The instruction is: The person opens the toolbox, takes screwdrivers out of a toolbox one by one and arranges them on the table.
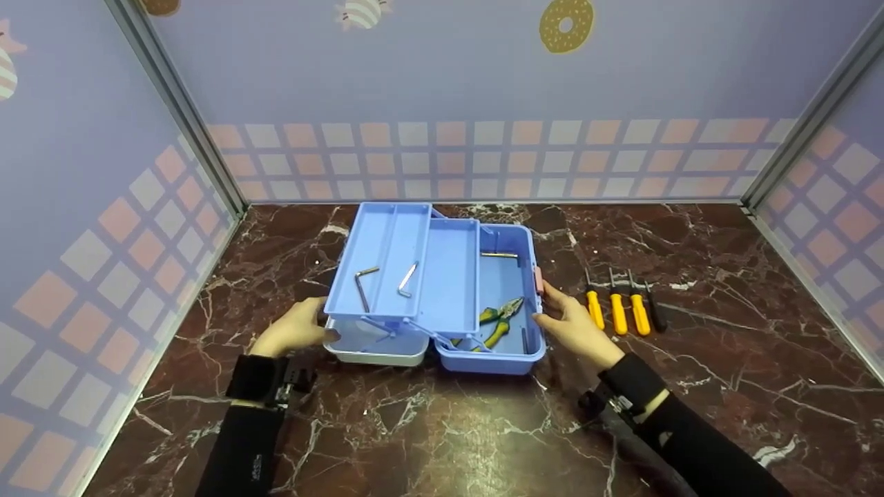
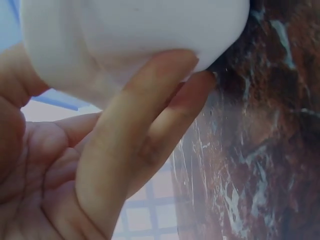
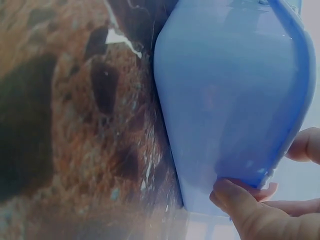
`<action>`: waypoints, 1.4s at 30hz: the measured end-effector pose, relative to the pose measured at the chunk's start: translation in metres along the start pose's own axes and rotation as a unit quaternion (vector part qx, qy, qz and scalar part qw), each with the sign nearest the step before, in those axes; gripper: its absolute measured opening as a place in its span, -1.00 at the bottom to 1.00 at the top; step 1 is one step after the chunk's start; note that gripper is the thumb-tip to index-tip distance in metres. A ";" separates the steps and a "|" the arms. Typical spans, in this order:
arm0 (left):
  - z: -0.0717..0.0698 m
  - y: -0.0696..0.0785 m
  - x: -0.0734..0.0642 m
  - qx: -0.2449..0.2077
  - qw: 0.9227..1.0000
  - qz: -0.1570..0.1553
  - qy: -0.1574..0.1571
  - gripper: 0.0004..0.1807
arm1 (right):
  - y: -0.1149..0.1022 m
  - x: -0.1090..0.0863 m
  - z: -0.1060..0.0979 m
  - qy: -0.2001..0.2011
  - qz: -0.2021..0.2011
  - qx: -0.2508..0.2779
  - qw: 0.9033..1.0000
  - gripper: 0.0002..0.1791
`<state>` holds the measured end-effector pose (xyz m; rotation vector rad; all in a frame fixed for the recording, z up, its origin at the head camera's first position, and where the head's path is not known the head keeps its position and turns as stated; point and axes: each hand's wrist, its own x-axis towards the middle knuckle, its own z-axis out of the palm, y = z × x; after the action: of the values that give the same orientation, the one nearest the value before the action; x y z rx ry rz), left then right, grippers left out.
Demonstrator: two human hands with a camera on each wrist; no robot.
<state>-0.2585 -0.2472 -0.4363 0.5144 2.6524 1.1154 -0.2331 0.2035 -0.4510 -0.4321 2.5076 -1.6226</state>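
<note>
A blue toolbox [image 1: 527, 241] stands opened out, its two blue trays [image 1: 452, 276] stepped to the left above a whitish lid [image 1: 387, 359]. My left hand [image 1: 293, 329] grips the lid's left edge; in the left wrist view its fingers [image 2: 117, 130] lie along the white outer wall. With my right hand [image 1: 577, 328] I hold the base's right wall beside the pink latch [image 1: 539, 280]. Two hex keys, one bronze-looking [image 1: 360, 286] and one silver [image 1: 407, 281], lie in the upper tray. Pliers [image 1: 507, 310] with green-and-yellow handles lie in the base, partly hidden by the lower tray.
Right of the toolbox, three yellow-handled screwdrivers [image 1: 618, 314] and a black-handled tool [image 1: 656, 310] lie in a row on the dark red marbled table [image 1: 469, 435]. A brass-coloured rod [image 1: 498, 255] lies at the back of the base. Patterned walls [image 1: 483, 90] enclose the table's back and sides.
</note>
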 end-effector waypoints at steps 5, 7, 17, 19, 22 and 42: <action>-0.003 0.000 -0.002 -0.069 0.997 -0.002 -0.022 -0.42 | 0.000 0.001 0.000 0.005 0.007 0.024 1.000 -0.24; -0.005 0.001 -0.002 -0.092 0.995 -0.001 -0.027 -0.42 | 0.001 0.001 0.000 0.010 0.010 0.038 0.999 -0.24; -0.010 0.015 -0.005 -0.092 0.996 0.008 0.006 -0.40 | 0.003 0.000 -0.001 0.002 0.051 0.160 0.986 -0.21; -0.010 0.017 -0.005 -0.085 0.996 0.012 0.012 -0.41 | 0.004 -0.001 -0.003 -0.006 0.058 0.168 0.984 -0.20; -0.009 0.019 -0.005 -0.086 0.996 0.008 0.010 -0.42 | 0.005 -0.002 -0.005 -0.020 0.073 0.176 0.981 -0.20; -0.023 0.054 -0.004 -0.049 0.999 -0.023 0.008 -0.39 | 0.014 0.001 -0.013 -0.050 0.085 0.234 0.967 -0.20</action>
<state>-0.2499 -0.2288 -0.3809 0.4254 2.5937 1.2338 -0.2395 0.2200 -0.4582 -0.2265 1.9361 -1.9796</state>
